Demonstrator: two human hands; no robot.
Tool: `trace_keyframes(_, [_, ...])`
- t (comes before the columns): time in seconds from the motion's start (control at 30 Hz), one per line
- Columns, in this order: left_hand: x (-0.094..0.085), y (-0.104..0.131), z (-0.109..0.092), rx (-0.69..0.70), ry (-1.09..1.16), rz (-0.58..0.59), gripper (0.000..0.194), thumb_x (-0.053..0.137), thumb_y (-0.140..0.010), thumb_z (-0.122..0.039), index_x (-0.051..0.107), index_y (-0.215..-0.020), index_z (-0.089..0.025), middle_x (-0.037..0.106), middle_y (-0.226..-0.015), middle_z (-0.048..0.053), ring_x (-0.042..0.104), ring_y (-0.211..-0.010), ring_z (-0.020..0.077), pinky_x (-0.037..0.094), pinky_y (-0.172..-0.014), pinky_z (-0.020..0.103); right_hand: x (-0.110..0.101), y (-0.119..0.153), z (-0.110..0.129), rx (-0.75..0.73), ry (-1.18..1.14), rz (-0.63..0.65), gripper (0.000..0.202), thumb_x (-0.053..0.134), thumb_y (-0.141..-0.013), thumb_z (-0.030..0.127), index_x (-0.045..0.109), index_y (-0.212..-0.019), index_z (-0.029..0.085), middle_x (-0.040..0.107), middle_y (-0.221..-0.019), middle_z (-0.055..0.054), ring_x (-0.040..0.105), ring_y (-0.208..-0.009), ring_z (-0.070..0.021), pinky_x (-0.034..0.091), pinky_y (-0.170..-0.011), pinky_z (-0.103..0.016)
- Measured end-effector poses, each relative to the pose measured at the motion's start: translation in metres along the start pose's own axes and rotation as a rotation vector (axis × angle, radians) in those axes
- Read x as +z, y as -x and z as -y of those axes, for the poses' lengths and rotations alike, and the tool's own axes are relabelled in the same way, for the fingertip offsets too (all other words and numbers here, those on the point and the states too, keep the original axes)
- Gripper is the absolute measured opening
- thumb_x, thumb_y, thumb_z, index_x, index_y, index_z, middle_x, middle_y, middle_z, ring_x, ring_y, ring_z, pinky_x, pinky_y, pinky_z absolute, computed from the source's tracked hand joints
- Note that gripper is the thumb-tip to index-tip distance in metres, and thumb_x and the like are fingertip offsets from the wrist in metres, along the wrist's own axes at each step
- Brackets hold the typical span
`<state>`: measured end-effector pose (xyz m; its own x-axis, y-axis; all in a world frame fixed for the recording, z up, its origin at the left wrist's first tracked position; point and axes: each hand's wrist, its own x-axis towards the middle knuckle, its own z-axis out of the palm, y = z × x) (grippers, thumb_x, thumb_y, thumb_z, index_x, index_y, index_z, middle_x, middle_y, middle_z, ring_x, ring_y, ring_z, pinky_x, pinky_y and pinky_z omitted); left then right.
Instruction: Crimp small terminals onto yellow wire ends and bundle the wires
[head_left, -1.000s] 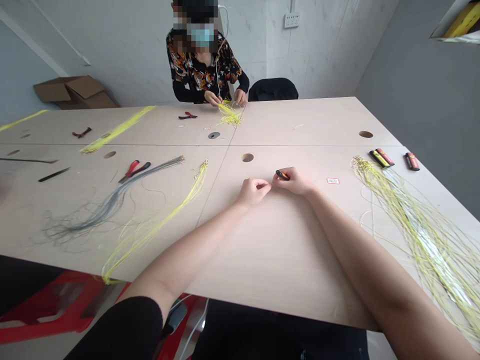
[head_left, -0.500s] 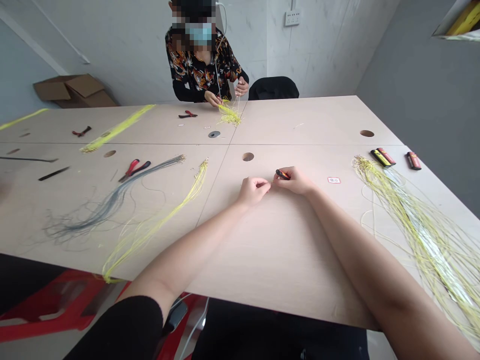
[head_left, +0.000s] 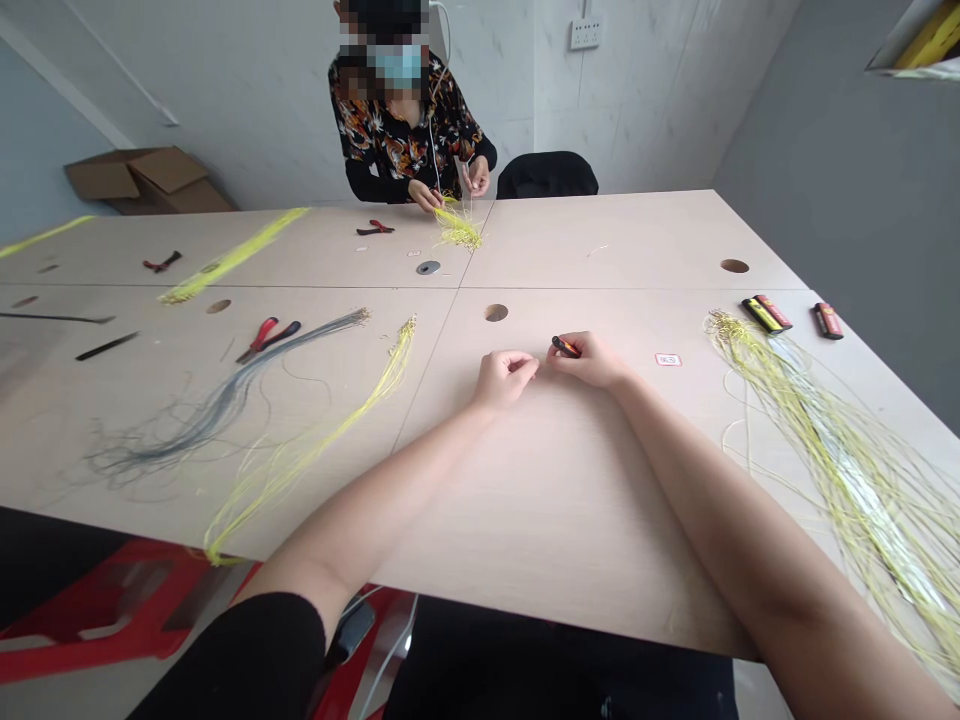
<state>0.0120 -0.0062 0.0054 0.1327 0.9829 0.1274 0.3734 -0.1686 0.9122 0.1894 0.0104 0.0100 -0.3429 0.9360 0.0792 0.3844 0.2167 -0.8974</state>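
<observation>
At the table — left hand pinched, right hand curled, close together

A small black object with an orange patch sits gripped in the right hand, lying slantwise, its dark end poking out; the fingers hide the rest.
</observation>
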Motion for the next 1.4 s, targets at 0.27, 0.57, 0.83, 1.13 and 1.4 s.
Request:
trace_keyframes(0.27, [0.0001, 0.0014, 0.0012, 0.068, 0.007, -0.026, 0.024, 0.058, -0.076, -0.034, 0.058, -0.059, -0.017, 0.053, -0.053, -0.003, 0.044, -0.052, 0.0095, 0.034, -0.052, 0.024, 0.0010, 0.0008, 0.0027, 0.049, -0.031, -0.020, 0.027, 0.063, -0.065, 0.038, 0.067, -0.080, 0.015, 0.032, -0.053, 0.007, 0.028, -0.053, -0.0085, 0.023, -0.053, -0.026])
trace_keyframes(0.57, [0.0013, 0.0029, 0.0022, 0.198, -0.058, -0.003, 0.025, 0.056, -0.076, -0.031, 0.054, -0.056, -0.016, 0.049, -0.051, -0.003, 0.039, -0.050, 0.0081, 0.034, -0.052, 0.023, 0.0000, 0.0021, 0.0043, 0.035, -0.063, -0.031, 0.029, 0.063, -0.065, 0.041, 0.067, -0.076, 0.014, 0.031, -0.053, 0.007, 0.026, -0.052, -0.0072, 0.021, -0.052, -0.026])
trace_keyframes(0.83, [0.0014, 0.0031, 0.0014, 0.248, -0.104, 0.040, 0.029, 0.054, -0.077, -0.031, 0.049, -0.052, -0.017, 0.044, -0.049, -0.003, 0.036, -0.050, 0.0081, 0.032, -0.053, 0.023, 0.0006, 0.0016, 0.0018, -0.046, -0.083, -0.008, 0.025, 0.061, -0.067, 0.038, 0.066, -0.069, 0.014, 0.034, -0.053, 0.006, 0.028, -0.054, -0.0076, 0.022, -0.054, -0.027])
trace_keyframes(1.13, [0.0030, 0.0018, 0.0055, 0.213, -0.118, 0.053, 0.024, 0.055, -0.073, -0.030, 0.055, -0.054, -0.016, 0.049, -0.050, -0.003, 0.040, -0.051, 0.0088, 0.032, -0.054, 0.024, 0.0005, 0.0010, 0.0023, -0.032, -0.058, 0.011, 0.026, 0.061, -0.068, 0.039, 0.066, -0.070, 0.013, 0.040, -0.056, 0.004, 0.030, -0.055, -0.0077, 0.023, -0.054, -0.026])
trace_keyframes(1.4, [0.0015, 0.0020, 0.0041, 0.169, -0.094, 0.080, 0.031, 0.055, -0.075, -0.032, 0.050, -0.049, -0.016, 0.044, -0.048, -0.003, 0.038, -0.052, 0.0090, 0.030, -0.054, 0.024, 0.0001, -0.0001, -0.0017, -0.040, -0.047, 0.028, 0.029, 0.063, -0.070, 0.041, 0.068, -0.071, 0.013, 0.040, -0.057, 0.004, 0.030, -0.056, -0.0082, 0.024, -0.054, -0.026])
